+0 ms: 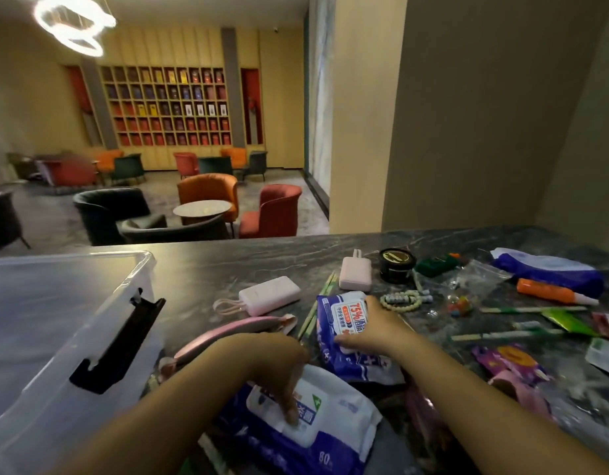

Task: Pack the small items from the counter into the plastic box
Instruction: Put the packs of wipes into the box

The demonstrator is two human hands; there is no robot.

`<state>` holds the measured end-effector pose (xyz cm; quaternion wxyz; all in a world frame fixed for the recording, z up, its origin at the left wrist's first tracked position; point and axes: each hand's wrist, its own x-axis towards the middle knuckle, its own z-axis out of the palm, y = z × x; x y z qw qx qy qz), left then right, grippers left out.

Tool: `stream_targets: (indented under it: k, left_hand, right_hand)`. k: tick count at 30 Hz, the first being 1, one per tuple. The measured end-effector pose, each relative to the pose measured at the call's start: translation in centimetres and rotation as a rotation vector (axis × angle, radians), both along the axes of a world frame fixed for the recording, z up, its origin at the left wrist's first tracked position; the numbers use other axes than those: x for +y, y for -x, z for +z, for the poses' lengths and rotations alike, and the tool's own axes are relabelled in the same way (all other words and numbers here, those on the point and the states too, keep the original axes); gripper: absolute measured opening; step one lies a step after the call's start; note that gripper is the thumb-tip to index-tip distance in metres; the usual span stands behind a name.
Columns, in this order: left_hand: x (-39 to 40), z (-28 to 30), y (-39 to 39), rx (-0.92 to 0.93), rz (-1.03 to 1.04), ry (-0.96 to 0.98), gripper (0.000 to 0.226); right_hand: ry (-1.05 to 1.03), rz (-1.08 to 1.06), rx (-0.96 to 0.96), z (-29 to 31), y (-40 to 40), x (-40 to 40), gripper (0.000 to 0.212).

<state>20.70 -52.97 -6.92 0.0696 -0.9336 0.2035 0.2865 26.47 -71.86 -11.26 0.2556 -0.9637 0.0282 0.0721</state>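
A clear plastic box [66,323] with a black latch stands at the left on the dark marble counter [207,269]. My left hand [279,368] grips a large blue-and-white wipes pack [330,416] near the front edge. My right hand [371,327] closes on a smaller blue wipes pack [344,310] marked 75%. Between the box and the packs lie a pink power bank [270,294] with a cable and a pink pouch [227,334]. Beside them sit a second pink charger [356,272], a black round tin [397,264] and a bead bracelet [400,299].
At the right lie an orange-and-white tube [550,291], another blue wipes pack [550,269], a green case [435,264], clear bags, wrapped chopsticks [508,334] and pink sachets [512,361]. Beyond the counter's far edge is a lounge with armchairs. A wall rises at the right.
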Motion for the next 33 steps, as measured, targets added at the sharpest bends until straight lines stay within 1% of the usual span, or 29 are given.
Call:
stream_targets:
  k: [3,8,11,14,15,18,19,21,25,29,31,33]
  left_hand:
    - [0.2,0.3,0.0,-0.022,0.006,0.042,0.065]
    - [1.1,1.8,0.4,-0.096,0.103,0.226,0.046]
    - [1.4,4.1,0.6,-0.194,0.162,0.361,0.041]
    - [1.5,6.8,1.6,-0.303,0.231,0.493,0.032]
    - [1.6,7.8,2.0,-0.352,0.251,0.524,0.032]
    - [2.3,10.4,3.1,-0.537,0.328,0.593,0.041]
    - [2.8,11.3,3.6,-0.581,0.371,0.608,0.039]
    - [4.1,13.1,4.4,-0.569,0.495,0.655,0.032]
    - [8.6,15.7,6.4,-0.411,0.755,0.776,0.035]
    - [15.6,16.5,8.9,-0.317,0.923,0.995,0.033]
    - [19.7,16.7,9.8,-0.336,1.016,1.083,0.042]
    - [24.0,16.3,10.3,-0.386,1.098,1.098,0.057]
  right_hand:
    - [-0.101,0.071,-0.021,0.1,-0.5,-0.3,0.109]
    - [-0.339,0.146,-0.104,0.8,-0.7,-0.1,0.102]
    - [-0.412,0.159,-0.182,2.1,-0.7,-0.4,0.093]
    - [-0.573,0.125,-0.217,4.9,-0.3,-1.1,0.085]
    - [-0.606,0.110,-0.237,6.0,0.0,-1.2,0.082]
    - [-0.696,0.115,-0.266,8.9,1.0,-0.9,0.076]
    - [-0.728,0.123,-0.264,9.8,1.4,-0.4,0.075]
    - [-0.777,0.130,-0.246,11.1,2.1,0.9,0.075]
    - [-0.827,0.155,-0.197,13.2,3.1,4.7,0.076]
    - [-0.897,0.216,-0.156,14.3,4.8,10.0,0.069]
    - [-0.904,0.255,-0.141,14.6,5.5,13.0,0.067]
    - [-0.924,0.277,-0.137,14.9,5.9,16.1,0.067]
